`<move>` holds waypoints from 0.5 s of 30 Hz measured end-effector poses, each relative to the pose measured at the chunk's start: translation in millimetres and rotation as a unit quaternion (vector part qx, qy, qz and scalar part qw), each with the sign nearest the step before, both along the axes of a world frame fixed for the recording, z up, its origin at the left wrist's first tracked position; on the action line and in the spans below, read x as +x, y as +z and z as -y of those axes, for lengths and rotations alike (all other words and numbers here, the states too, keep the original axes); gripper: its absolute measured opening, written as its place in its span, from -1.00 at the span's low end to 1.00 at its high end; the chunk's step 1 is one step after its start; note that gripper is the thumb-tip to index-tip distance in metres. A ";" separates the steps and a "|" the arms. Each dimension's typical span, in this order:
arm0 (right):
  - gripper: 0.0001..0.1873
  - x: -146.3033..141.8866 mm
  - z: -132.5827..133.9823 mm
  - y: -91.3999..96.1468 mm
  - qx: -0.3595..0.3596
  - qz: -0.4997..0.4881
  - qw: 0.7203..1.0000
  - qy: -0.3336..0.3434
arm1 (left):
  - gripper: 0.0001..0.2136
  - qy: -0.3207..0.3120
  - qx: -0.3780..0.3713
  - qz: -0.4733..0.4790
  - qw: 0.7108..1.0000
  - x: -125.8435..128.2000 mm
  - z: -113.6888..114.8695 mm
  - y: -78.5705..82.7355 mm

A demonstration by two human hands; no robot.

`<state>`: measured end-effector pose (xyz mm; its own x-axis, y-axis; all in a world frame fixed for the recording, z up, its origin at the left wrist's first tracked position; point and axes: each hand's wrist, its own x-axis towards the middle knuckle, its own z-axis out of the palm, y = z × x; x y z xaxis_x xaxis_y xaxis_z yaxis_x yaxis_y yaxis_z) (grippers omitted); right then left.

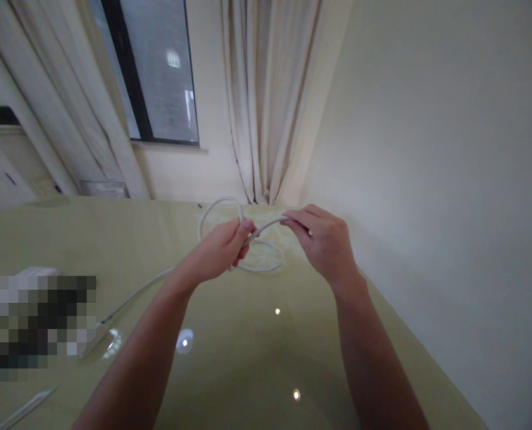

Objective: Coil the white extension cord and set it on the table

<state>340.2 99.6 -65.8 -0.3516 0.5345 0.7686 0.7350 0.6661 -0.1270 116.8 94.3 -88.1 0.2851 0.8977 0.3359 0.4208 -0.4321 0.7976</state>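
Both my hands are raised over the far part of a glossy green table [248, 358] and hold a white cable [266, 228]. My left hand [223, 248] is closed around the cable where it loops. My right hand [322, 239] pinches the same cable a little to the right. The stretch between the hands is short. One loop rises behind my left hand and another hangs below it. From there the cable trails down left across the table toward a white object [35, 275] at the left edge.
A blurred-out patch [37, 325] covers part of the table's left side. A thin white strip [24, 409] lies at the bottom left. Behind the table are a window [158, 65], pale curtains [266, 95] and a bare wall [449, 179] on the right.
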 end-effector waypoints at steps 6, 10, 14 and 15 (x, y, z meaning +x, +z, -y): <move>-0.84 -15.8 5.8 -3.2 0.010 0.071 0.997 0.012 | -0.45 0.038 0.050 0.047 0.997 23.0 2.9 -4.1; -0.68 -18.7 8.7 -1.8 -0.026 0.055 0.997 0.040 | -0.45 0.017 0.000 0.040 0.999 20.6 2.4 -5.0; -0.54 -14.8 4.1 -5.5 -0.047 0.120 0.989 0.066 | -0.50 -0.065 -0.031 -0.057 0.996 13.3 7.1 -3.5; -0.57 -13.8 1.8 -7.3 -0.047 0.142 0.986 0.071 | -0.55 -0.091 -0.027 -0.093 0.991 12.1 8.2 -3.2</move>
